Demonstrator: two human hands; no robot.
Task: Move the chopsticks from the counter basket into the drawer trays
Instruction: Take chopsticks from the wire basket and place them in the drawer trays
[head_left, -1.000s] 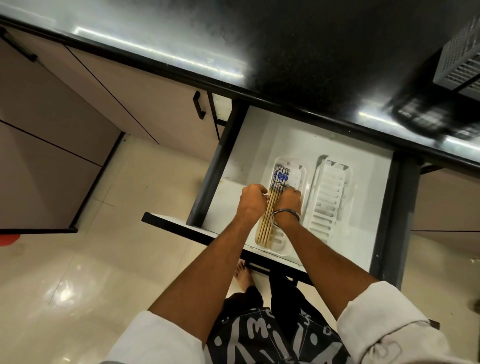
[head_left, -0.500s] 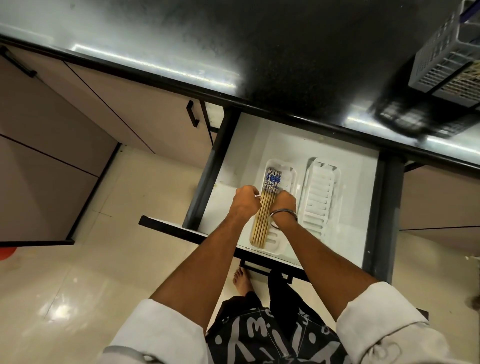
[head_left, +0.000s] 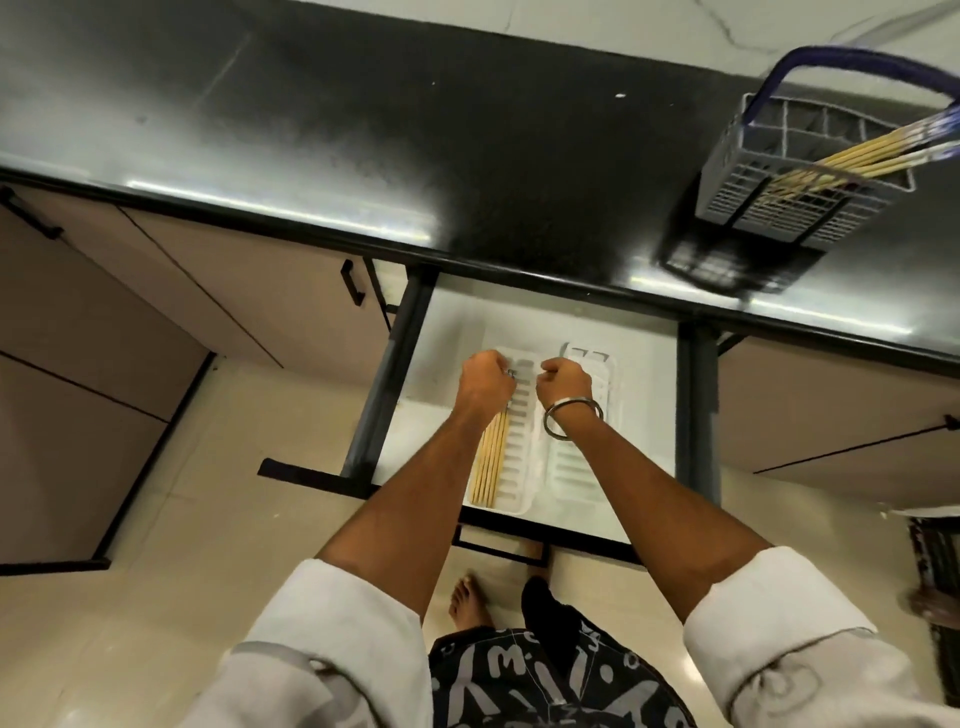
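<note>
Chopsticks lie in the left drawer tray, both hands above them.

A bundle of chopsticks (head_left: 489, 462) lies lengthwise along the left side of the left tray (head_left: 511, 457) in the open drawer (head_left: 644, 415), at centre frame. The left hand (head_left: 485, 384) covers their far ends, fingers curled down over them; whether it actually grips them I cannot tell. The right hand (head_left: 566, 387), a bangle (head_left: 571, 421) on its wrist, hovers over the gap between the left tray and the right tray (head_left: 576, 467) just beside it, fingers curled and holding nothing. More chopsticks (head_left: 857, 156) lean in the grey basket (head_left: 769, 208) with a blue handle on the black table (head_left: 363, 130), upper right of frame.
</note>
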